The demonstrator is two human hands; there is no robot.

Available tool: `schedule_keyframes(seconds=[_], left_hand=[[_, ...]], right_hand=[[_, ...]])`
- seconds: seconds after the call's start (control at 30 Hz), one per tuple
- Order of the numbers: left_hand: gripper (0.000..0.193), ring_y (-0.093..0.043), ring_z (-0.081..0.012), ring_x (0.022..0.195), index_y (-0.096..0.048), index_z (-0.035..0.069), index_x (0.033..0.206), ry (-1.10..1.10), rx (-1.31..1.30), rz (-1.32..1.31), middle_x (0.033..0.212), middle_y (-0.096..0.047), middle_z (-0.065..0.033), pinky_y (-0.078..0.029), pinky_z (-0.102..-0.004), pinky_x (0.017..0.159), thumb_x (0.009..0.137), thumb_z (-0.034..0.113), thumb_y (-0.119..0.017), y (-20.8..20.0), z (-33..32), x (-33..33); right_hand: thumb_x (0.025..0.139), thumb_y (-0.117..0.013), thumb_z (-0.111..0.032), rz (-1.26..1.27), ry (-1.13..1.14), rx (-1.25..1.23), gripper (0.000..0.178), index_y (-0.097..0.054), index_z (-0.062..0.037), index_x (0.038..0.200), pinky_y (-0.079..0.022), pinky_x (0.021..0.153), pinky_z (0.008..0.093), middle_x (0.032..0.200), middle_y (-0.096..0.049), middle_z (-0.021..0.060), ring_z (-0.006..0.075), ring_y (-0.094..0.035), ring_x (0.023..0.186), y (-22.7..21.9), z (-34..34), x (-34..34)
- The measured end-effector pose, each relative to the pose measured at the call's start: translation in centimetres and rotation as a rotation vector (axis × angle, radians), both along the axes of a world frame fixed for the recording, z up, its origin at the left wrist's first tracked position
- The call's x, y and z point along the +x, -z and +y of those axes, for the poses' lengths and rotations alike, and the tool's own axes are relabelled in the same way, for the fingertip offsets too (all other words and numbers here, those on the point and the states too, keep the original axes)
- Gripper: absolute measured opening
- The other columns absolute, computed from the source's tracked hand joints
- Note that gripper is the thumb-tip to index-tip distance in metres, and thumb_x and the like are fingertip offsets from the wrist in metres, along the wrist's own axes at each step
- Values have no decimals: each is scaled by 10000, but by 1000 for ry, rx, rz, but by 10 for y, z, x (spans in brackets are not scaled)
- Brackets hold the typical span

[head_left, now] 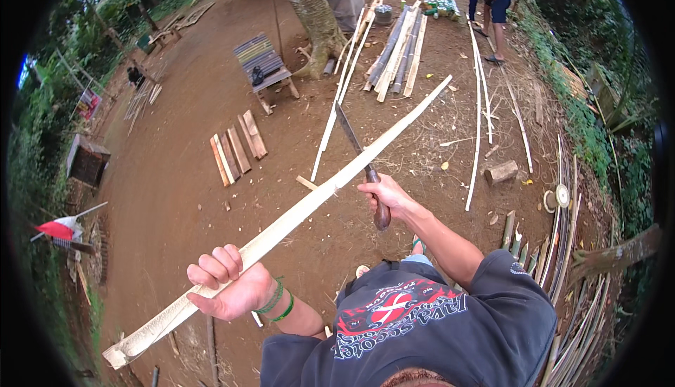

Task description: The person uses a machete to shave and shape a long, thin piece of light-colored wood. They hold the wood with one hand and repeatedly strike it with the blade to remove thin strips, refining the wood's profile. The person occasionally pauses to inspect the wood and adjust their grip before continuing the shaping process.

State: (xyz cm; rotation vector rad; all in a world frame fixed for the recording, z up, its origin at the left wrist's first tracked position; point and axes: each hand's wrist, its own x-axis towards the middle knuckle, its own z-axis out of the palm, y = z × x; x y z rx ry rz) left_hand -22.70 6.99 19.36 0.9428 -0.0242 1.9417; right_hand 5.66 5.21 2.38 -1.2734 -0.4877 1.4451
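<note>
A long pale split bamboo strip [302,212] runs slantwise across the view, its near end at the lower left and its far end toward the upper right. My left hand [228,283] is wrapped round it near the lower end. In my right hand [388,195] is a machete [351,132], gripped by its dark wooden handle [382,217]. The blade points up and away to the left and passes behind the strip, close to it; whether the two touch I cannot tell.
Ahead lie a pile of bamboo pieces [399,53] and a slatted bamboo chair [261,63] beside a tree trunk [307,10]. Several short boards [238,149] rest on the dirt. A bent-over person [490,7] stands far right, near long strips [478,105]. A log [500,172] lies at right.
</note>
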Motion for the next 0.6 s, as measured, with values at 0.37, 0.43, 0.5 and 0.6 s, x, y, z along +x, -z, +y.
schedule_keyframes(seconds=[0.37,0.43,0.5,0.6], left_hand=[[566,-168,-74,490,-271,171,685,-91,-38,-44,558,-252,56,-151,-255,473,917,587,-577,3,8,-23],[552,-167,-75,492,-273,169,697,-76,-58,-50,561,-255,53,-151,-253,478,918,564,-590,7,11,-31],[527,-168,-75,494,-292,168,720,-91,-59,-16,559,-251,50,-151,-251,482,917,542,-606,6,10,-39],[467,-167,-74,495,-339,160,780,-117,-70,-9,558,-248,45,-151,-252,486,918,499,-628,7,7,-50]], right_hand=[[897,-706,-198,-43,-189,-153,220,-512,-111,840,-401,459,265,651,-506,-21,94,-478,517,51,-51,-20],[899,-705,-203,-12,-162,-240,217,-517,-111,843,-407,458,266,651,-514,-19,97,-485,517,77,-75,-14],[898,-706,-200,83,-80,-343,209,-524,-108,854,-416,458,268,654,-530,-15,100,-498,519,97,-95,-7],[904,-679,-176,150,120,-303,177,-543,-107,813,-416,456,267,645,-537,-14,90,-495,504,102,-106,-10]])
